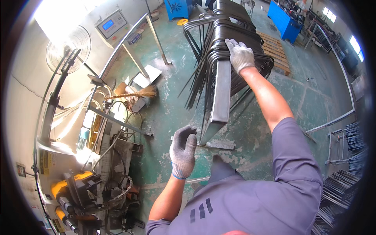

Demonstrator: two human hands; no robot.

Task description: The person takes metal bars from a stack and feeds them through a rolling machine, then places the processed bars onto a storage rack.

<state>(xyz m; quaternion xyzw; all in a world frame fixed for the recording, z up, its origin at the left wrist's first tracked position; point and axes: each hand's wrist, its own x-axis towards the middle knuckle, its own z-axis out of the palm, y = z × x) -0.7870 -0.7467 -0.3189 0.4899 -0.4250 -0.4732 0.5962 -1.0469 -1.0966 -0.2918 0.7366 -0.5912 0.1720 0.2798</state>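
Note:
A grey knit glove covers my left hand (pixel 183 150), which is raised in front of me with thumb and fingers apart and nothing in it. Its fingers curve a little. My right hand (pixel 239 55), in a pale glove, lies with outstretched fingers on top of a stack of bent dark metal rods (pixel 225 37). These rods hang over a grey metal beam (pixel 222 84), their legs pointing down on both sides. The beam's near end stops ahead of my left hand, above a metal foot plate (pixel 219 145) on the floor.
At left stand a machine with yellow parts (pixel 72 184), cables, a straw broom (pixel 145 92) and a control box (pixel 112 26). A wooden pallet (pixel 274 53) and a blue machine (pixel 285 21) are at the far right. Rod bundles (pixel 340 192) lie at near right. A person (pixel 300 4) stands far off.

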